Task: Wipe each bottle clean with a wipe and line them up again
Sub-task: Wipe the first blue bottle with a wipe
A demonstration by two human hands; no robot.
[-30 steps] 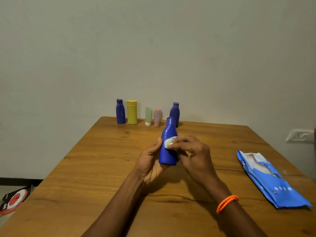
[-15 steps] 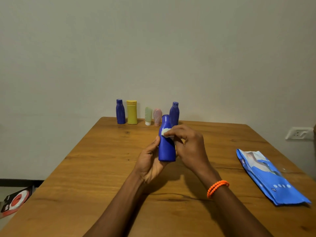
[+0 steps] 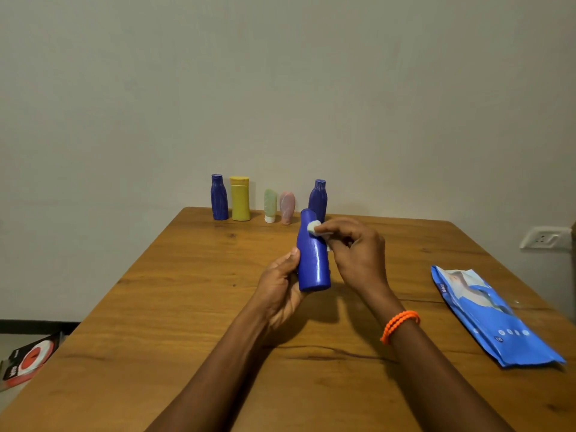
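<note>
- Above the middle of the desk (image 3: pixel 193 307), in the head view: blue bottle (image 3: pixel 312 260) held off the wood, leaning slightly, cap end away from the person, base end nearer.
- Left hand (image 3: pixel 280 285): grip clamped on the lower body of the bottle, thumb up along its left side, remaining fingers hidden behind it.
- Right hand (image 3: pixel 352 247): fingertips pinching a small wad of white wipe (image 3: pixel 314 227), pressed to the bottle's shoulder just below the cap; wrist bent, orange bracelet (image 3: pixel 400 325) on the forearm.
- Probably mid-wipe on the neck. Best done by keeping the left hold low and firm, turning the bottle a little at a time, and drawing the wipe from cap down to base so every side gets covered, including the strip under the left thumb.
- Light pressure advised near the cap: likely a smooth plastic surface, easy to let slip.
- At the far edge of the desk: a row of blue, yellow, green, pink and blue bottles (image 3: pixel 240 198), all upright; return spot for this one not clear from here.
- On the right of the desk: blue wipe packet (image 3: pixel 486 316), lying flat, well apart from both hands.
</note>
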